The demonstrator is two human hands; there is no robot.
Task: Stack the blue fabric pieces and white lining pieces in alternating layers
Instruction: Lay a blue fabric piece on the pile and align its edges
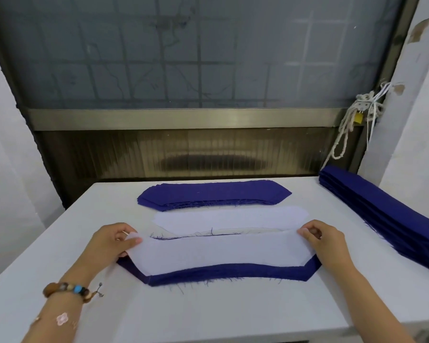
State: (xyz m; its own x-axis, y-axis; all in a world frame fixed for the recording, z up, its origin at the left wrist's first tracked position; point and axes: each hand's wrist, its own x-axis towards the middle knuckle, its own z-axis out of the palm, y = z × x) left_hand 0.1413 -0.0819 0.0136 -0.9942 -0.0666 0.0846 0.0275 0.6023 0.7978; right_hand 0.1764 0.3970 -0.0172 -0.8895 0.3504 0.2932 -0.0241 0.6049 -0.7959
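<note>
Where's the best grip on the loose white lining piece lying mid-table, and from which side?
Pinch its two tapered ends, one hand each, from the near side. The loose white lining piece lies flat and long across the table, so end grips likely keep it taut.

Blue piece (pixel 223 272) mostly under white lining (pixel 221 251), rt blue stack (pixel 386 214) cut off by rt edge
</note>
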